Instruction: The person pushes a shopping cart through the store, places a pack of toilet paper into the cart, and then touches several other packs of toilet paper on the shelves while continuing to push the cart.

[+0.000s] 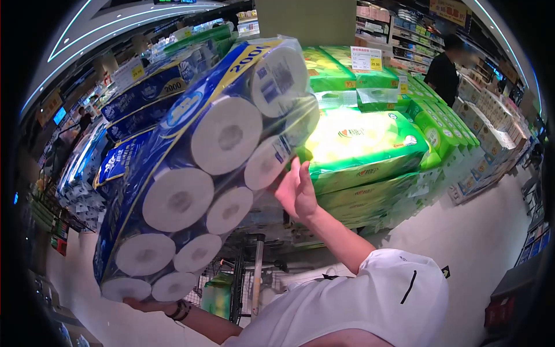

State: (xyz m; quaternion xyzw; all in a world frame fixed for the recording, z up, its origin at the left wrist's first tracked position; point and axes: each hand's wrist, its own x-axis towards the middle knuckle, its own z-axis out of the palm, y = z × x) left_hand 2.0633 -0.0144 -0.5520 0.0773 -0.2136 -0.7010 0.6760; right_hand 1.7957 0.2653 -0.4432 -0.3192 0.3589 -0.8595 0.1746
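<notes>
In a brightly lit store aisle, a shopper in a white short-sleeved shirt supports a large plastic-wrapped pack of toilet rolls with both hands. The pack is raised in front of the body and tilted, its upper end leaning to the right of the view and its lower end down at the left. The round ends of the white rolls show through clear film in two rows, beside a blue printed side marked "2000" in yellow. The left hand, with dark bands at the wrist, is beneath the lower end, its fingers partly hidden by the rolls; how far they close cannot be told. The right hand meets the pack's right-hand edge with two digits pointing up, the rest hidden behind the wrap, so whether it grips or only steadies cannot be told. Just beyond the right hand, green packages stand stacked under a glare of light, with a price sign above them. More blue packs are piled behind the raised pack at left, one of them also reading "2000". Below, a wire cart stands near a green item. A person in dark clothing stands in the background at right, beyond the green display.
</notes>
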